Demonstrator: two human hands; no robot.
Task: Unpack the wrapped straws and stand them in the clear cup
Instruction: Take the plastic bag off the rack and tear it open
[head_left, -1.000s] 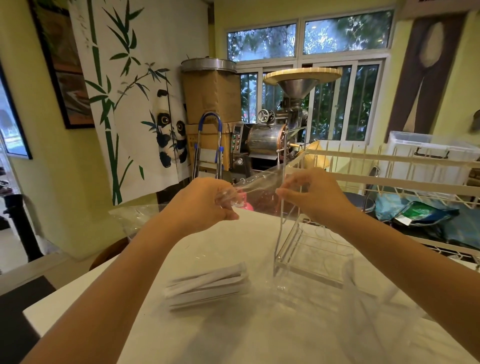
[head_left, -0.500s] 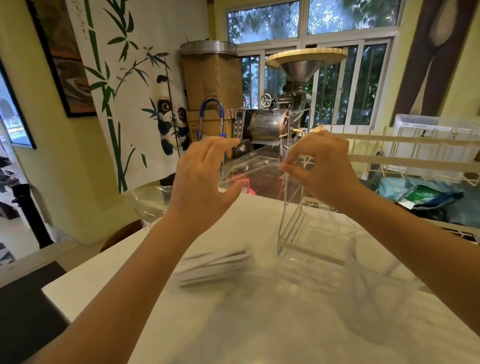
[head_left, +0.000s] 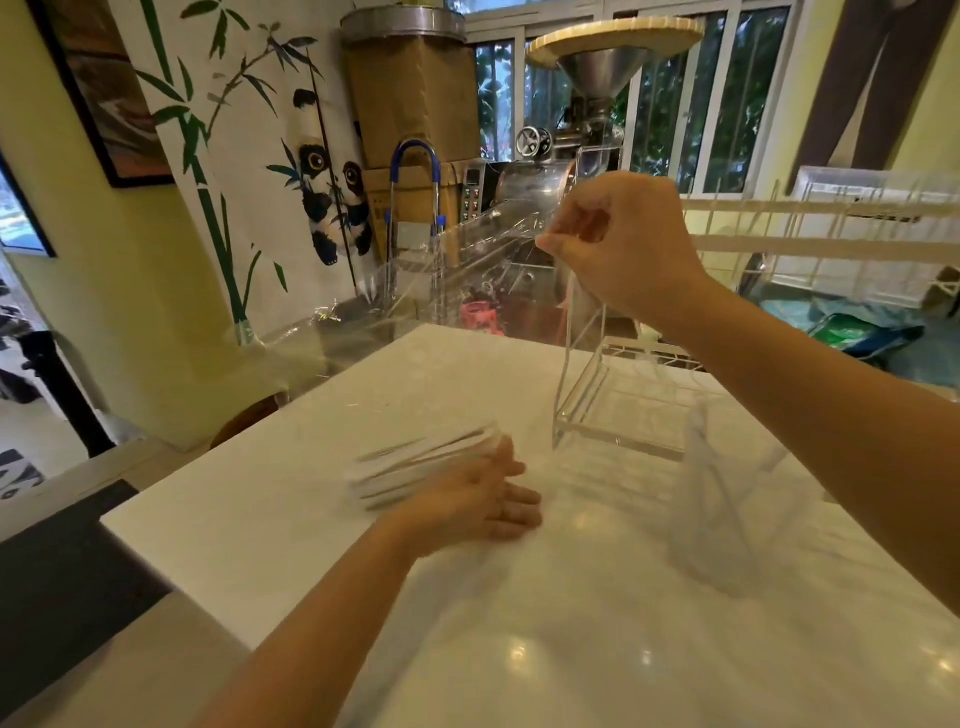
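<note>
While my right hand (head_left: 618, 244) pinches the clear plastic wrap (head_left: 467, 249), my open left hand (head_left: 478, 501) touches light, flimsy paper-wrapped straws (head_left: 415, 462); I would pinch them mid-bundle.

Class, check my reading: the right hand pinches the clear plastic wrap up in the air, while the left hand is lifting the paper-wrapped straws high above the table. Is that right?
Not quite. The right hand does pinch the clear plastic wrap up in the air, but the left hand is down at the table, fingers open beside the paper-wrapped straws, which lie on the tabletop. The head view shows this.
</note>
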